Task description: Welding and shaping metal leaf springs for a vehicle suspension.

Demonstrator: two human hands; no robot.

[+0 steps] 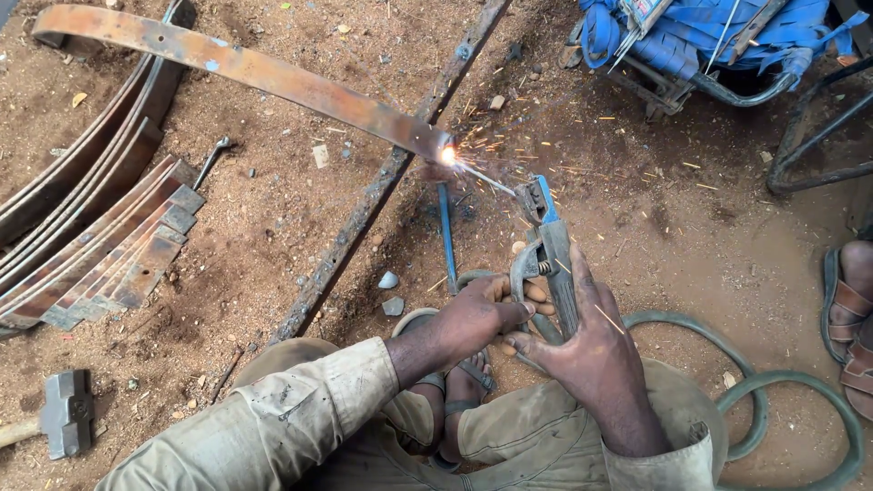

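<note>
My right hand (589, 350) grips a metal electrode holder (548, 253) with a blue jaw. My left hand (480, 316) steadies the same holder from the left. A thin welding rod (486, 179) runs from the holder up to the end of a long rusty curved steel leaf (245, 65), where a bright arc (446, 155) throws orange sparks. The leaf's end rests over a rusty angle bar (364, 209) lying diagonally on the dirt. I squat, with my sandalled foot (459, 386) under my hands.
A stack of rusty spring leaves (100, 245) lies at the left, a sledgehammer (64, 414) at the lower left, a spanner (211, 159) nearby. A green cable (773, 400) loops at the right beside another person's sandalled feet (850, 318). A blue-wrapped metal frame (700, 45) stands top right.
</note>
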